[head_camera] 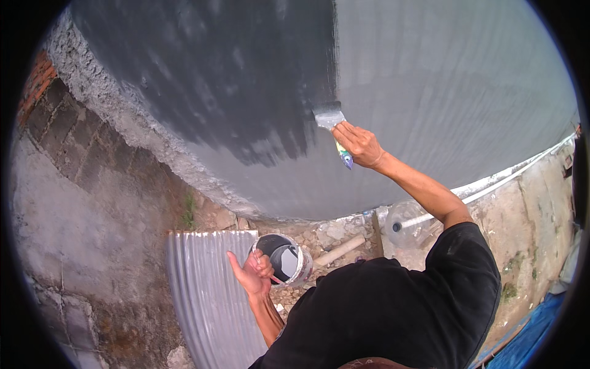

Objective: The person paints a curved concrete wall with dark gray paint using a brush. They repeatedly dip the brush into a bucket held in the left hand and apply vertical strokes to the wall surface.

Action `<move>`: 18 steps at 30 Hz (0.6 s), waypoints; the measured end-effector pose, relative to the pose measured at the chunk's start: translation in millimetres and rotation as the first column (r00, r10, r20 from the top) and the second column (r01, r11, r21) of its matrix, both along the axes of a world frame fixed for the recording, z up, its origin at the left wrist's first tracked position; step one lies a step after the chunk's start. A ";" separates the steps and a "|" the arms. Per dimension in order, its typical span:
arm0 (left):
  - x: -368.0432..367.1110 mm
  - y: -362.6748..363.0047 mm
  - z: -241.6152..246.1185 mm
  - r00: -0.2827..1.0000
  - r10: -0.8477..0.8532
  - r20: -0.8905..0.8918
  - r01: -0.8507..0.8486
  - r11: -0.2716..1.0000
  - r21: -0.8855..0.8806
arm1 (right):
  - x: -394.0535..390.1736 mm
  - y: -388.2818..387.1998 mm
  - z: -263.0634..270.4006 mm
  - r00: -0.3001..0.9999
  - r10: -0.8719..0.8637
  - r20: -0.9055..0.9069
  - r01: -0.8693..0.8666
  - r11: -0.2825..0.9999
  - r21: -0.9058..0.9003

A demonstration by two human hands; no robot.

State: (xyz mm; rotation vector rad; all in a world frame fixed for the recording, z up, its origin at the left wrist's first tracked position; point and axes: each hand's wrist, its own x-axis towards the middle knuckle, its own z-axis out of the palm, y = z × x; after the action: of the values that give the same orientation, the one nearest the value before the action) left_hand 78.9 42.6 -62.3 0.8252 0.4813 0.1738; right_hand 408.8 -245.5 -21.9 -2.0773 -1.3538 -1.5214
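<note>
My right hand [358, 144] grips the handle of a flat paintbrush [330, 118], whose bristles press on the wall. Dark grey wet paint [239, 69] covers the wall's upper left, and its straight right edge runs down to the brush. Lighter grey wall [438, 101] spreads to the right and below. My left hand [256, 273] is closed around the handle of a paint bucket [304, 267], thumb sticking out. Grey paint [283, 260] shows inside the bucket, which hangs above the rubble.
Corrugated metal sheeting [212, 295] lies at lower left. Stones [334, 230], a pale pipe [341, 250] and a large clear plastic bottle [408, 235] are at the wall's foot. A white pipe [507, 182] runs along the right. Blue tarpaulin [530, 334] shows at lower right.
</note>
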 end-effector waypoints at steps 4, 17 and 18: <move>1.7 -0.6 2.2 1.000 -0.010 -0.012 0.010 1.000 0.006 | -2.9 -1.2 -35.4 0.868 -0.003 -0.496 -0.091 0.982 -0.165; -8.3 -2.1 -2.8 0.999 0.021 0.026 -0.021 1.000 -0.008 | 28.2 -13.1 228.5 0.922 0.050 0.385 -0.152 0.959 0.240; -7.5 -2.8 -2.0 0.999 0.018 0.032 -0.018 1.000 -0.006 | 30.5 -13.4 211.1 0.914 0.002 0.406 -0.103 0.968 0.228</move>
State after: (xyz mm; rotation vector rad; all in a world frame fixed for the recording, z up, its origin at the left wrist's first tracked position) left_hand 71.4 39.8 -64.3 0.8119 0.4588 0.2021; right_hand 439.3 -258.9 189.2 -1.6216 -1.2504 -2.0582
